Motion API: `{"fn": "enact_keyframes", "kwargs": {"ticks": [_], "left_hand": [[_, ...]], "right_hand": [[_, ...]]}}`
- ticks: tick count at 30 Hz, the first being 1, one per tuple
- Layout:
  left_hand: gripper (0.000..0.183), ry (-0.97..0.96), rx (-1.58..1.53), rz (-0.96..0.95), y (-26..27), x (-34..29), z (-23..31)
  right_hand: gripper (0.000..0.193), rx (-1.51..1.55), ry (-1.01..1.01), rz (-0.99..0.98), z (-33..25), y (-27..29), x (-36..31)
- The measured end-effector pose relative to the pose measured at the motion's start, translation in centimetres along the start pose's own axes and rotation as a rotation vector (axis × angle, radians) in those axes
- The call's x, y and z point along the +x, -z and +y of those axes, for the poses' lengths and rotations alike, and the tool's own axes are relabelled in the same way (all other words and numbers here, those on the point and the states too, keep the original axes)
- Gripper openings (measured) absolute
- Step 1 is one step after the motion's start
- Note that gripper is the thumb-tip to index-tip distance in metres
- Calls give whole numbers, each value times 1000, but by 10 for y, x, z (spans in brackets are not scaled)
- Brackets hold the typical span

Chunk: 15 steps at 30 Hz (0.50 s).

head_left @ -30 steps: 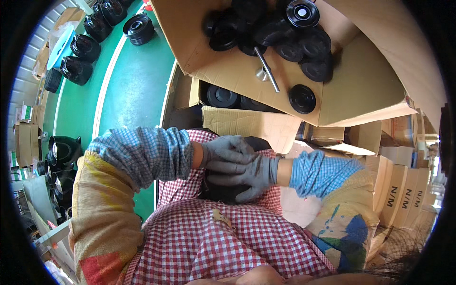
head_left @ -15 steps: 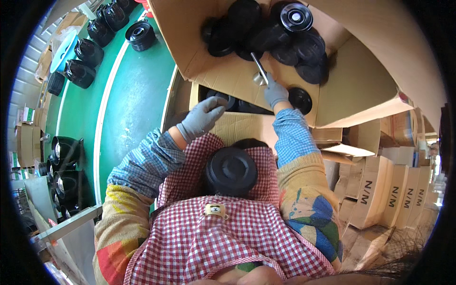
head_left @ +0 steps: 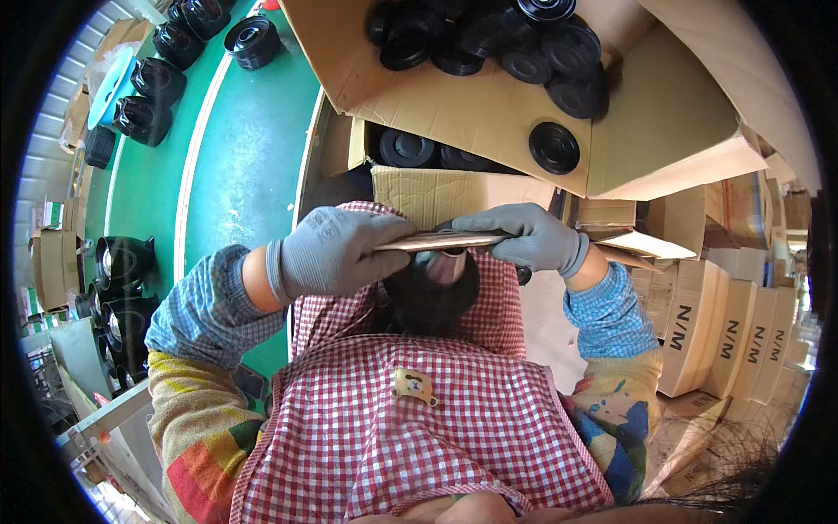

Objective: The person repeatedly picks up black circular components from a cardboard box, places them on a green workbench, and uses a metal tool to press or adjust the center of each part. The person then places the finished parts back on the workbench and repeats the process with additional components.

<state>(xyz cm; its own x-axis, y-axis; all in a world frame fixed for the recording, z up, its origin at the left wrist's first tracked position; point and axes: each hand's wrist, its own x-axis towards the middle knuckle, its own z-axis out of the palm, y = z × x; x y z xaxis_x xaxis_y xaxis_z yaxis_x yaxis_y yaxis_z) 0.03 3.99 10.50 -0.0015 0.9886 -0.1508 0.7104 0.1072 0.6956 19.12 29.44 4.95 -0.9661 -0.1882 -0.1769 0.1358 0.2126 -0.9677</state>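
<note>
Both my gloved hands grip a metal T-handled tool (head_left: 445, 241), a flat-looking bar seen nearly edge-on with a shiny cylinder (head_left: 447, 266) under its middle. My left hand (head_left: 332, 251) is closed round the bar's left end, and my right hand (head_left: 528, 237) pinches its right end. The cylinder sits over a round black part (head_left: 428, 301) on my lap, between my knees. Whether the two touch, I cannot tell. My hands and the tool hide some of the black part.
A large open cardboard box (head_left: 436, 100) holds several black round discs (head_left: 572, 48); a lone disc (head_left: 553, 148) lies nearer me. Under it, another carton (head_left: 419, 188) has more black parts. Black pots (head_left: 144, 120) stand on the green floor at left, stacked cartons (head_left: 694, 327) at right.
My right hand has brought the tool from the large box back over my lap. My left hand, empty before, has moved in and closed on the bar's other end.
</note>
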Motion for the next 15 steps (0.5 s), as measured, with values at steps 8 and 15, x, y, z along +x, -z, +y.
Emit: {"fn": "enact_keyframes", "kwargs": {"ticks": [8, 15], "left_hand": [[32, 148, 183, -144, 10, -6, 25], [28, 97, 356, -265, 14, 5, 22]], "right_hand": [[57, -287, -15, -60, -8, -4, 12], [55, -561, -197, -286, -46, 6, 18]]}}
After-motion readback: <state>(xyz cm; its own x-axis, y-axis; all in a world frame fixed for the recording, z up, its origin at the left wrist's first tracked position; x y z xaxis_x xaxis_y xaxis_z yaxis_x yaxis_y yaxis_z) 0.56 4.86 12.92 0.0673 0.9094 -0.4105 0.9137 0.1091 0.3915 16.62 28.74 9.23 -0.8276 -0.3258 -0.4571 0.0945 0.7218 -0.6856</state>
